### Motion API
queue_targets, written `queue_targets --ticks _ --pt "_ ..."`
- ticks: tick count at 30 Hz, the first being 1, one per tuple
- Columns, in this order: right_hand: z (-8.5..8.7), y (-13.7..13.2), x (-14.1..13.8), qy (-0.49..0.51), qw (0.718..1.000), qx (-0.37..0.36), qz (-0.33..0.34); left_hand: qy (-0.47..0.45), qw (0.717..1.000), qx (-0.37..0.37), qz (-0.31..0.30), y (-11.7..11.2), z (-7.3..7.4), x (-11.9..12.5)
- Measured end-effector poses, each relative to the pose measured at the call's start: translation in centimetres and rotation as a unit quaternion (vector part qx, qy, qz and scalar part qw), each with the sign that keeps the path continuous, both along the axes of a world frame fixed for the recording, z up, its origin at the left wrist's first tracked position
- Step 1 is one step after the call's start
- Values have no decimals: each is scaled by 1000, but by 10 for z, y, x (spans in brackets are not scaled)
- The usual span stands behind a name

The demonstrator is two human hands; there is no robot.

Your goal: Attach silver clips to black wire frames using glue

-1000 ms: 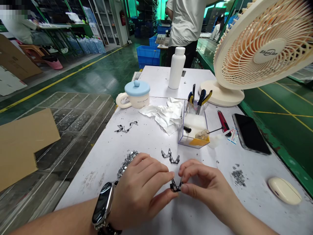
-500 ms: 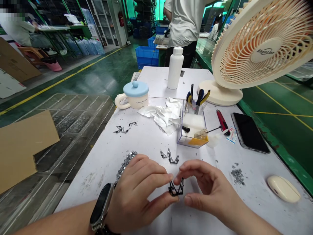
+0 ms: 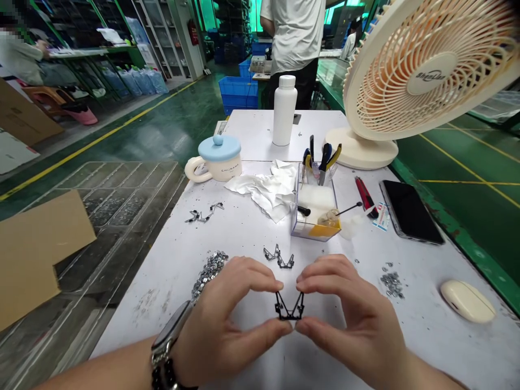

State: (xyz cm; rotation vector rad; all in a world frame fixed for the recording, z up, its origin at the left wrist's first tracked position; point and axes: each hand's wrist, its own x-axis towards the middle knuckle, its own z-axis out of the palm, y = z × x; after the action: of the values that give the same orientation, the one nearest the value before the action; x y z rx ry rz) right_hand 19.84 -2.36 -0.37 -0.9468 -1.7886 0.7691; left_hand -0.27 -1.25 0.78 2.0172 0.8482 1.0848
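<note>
Half-curled right hand [image 3: 365, 309] has closed in; left hand [image 3: 213, 319] also pinches 1 frame [image 3: 290, 317].

The floor [image 3: 162, 127] is smooth and green, and a pale shine lies on it at the left. A painted yellow line [image 3: 117, 129] crosses it slantwise, and more yellow lines are seen at the right. In front stands a white worktop [image 3: 239, 233]. At the far left there is a long table [image 3: 77, 53] with thin green legs, and near it a brownish-orange stool [image 3: 47, 96]. A tall pale cabinet [image 3: 162, 43] with shelves stands beyond the line. Farther back, blue crates [image 3: 239, 93] are stacked on the floor, and behind dark racks [image 3: 229, 32] bright green panes [image 3: 255, 17] let light through.
</note>
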Motion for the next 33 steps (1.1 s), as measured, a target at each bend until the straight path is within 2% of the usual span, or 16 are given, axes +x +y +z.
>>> queue_targets --ticks 2,5,8,10,13,21,29,33 --pt "3 -1 -1 -34 997 66 -26 -25 989 -135 -45 2 0 -1" --pt "9 -2 -3 -61 989 122 -50 -76 939 -318 -101 3 -1 0" --pt "11 -3 -5 -81 983 149 -65 -136 881 -438 -117 2 -3 4" --pt "10 -4 -7 -89 981 155 -70 -162 853 -484 -111 0 -5 7" --pt "9 -6 -7 -94 981 150 -74 -181 833 -515 -93 -2 -5 10" --pt "9 -5 -6 -134 972 178 -78 -201 821 -530 -59 -3 -5 12" --pt "8 -7 -7 -149 968 185 -81 -257 755 -600 -64 1 -1 15" --pt "9 -6 -1 -151 970 177 -69 -299 704 -638 -93 1 -2 15"
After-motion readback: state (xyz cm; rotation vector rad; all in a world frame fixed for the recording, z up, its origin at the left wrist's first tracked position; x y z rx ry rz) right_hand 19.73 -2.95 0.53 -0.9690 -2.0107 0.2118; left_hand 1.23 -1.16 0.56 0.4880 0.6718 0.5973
